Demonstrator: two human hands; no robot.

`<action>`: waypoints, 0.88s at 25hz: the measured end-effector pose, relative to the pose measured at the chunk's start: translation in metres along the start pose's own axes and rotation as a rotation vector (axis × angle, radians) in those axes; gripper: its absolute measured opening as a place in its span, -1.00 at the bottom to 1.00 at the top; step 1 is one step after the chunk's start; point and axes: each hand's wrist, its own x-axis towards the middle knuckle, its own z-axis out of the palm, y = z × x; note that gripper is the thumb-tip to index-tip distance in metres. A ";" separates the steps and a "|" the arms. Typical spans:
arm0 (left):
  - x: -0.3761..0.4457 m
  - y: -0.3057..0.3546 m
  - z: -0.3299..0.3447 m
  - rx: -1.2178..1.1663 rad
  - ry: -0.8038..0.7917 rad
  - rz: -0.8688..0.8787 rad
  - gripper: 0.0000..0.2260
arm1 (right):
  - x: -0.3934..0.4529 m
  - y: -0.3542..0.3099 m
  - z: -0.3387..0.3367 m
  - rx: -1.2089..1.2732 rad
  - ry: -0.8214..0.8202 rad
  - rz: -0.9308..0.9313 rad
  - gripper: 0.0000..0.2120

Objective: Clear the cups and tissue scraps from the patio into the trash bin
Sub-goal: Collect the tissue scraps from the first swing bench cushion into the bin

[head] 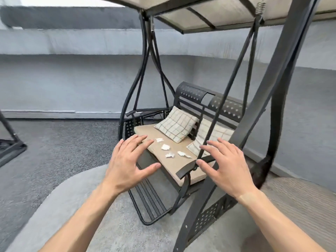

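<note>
Four crumpled tissue scraps (170, 150) were seen lying on the tan seat cushion (174, 160) of a canopied patio swing (190, 110); they were spread loosely near the cushion's front half, apart from one another, and just in front of two plaid pillows (177, 124). No cups and no trash bin were shown in the view.

The left hand (127, 164) was held out with palm down and fingers fully spread; nothing was held in it. The right hand (225, 168) was likewise spread flat and empty; it was seen level with the dark metal armrest (192, 168) at the near end of the seat. Whether either hand touched the swing could not be told; both appeared to be hovering short of the scraps.

The step in hand was judged to be the reach for the scraps, with nothing yet gathered. Several risks could be foreseen from here; the seat hangs from rods and a spring, so it would likely sway if it were leaned on or bumped, and the light scraps could be shaken off the cushion's edge onto the grey carpet (54, 151). The near hanging rod (227, 99) and the slanting frame post (272, 99) lay across the right hand's path, so a wrist or forearm could be knocked against them. A hasty one-handed grab could leave a scrap behind, or push one under the pillows; a small gust could also scatter them, since the paper looked very light.
</note>
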 end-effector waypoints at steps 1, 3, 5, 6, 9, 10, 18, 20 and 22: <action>-0.007 -0.016 -0.012 0.018 0.015 -0.025 -0.33 | 0.011 -0.016 0.010 0.018 -0.002 -0.032 -0.52; -0.020 -0.050 -0.035 0.058 0.043 -0.067 -0.34 | 0.032 -0.051 0.032 0.056 -0.005 -0.077 -0.55; -0.031 -0.087 -0.057 0.084 0.059 -0.112 -0.35 | 0.054 -0.090 0.056 0.089 -0.006 -0.115 -0.57; -0.034 -0.105 -0.067 0.091 0.065 -0.131 -0.35 | 0.063 -0.108 0.069 0.106 -0.004 -0.131 -0.57; -0.041 -0.160 -0.087 0.125 0.071 -0.154 -0.36 | 0.090 -0.152 0.106 0.122 -0.014 -0.154 -0.57; -0.043 -0.181 -0.091 0.124 0.071 -0.157 -0.37 | 0.099 -0.165 0.120 0.119 -0.019 -0.151 -0.56; -0.021 -0.300 -0.092 0.100 0.073 -0.180 -0.37 | 0.161 -0.223 0.200 0.085 -0.028 -0.095 -0.52; -0.007 -0.326 -0.084 0.094 0.074 -0.181 -0.37 | 0.181 -0.227 0.221 0.078 -0.044 -0.081 -0.52; 0.009 -0.351 -0.073 0.103 0.069 -0.178 -0.37 | 0.204 -0.228 0.245 0.072 -0.053 -0.085 -0.52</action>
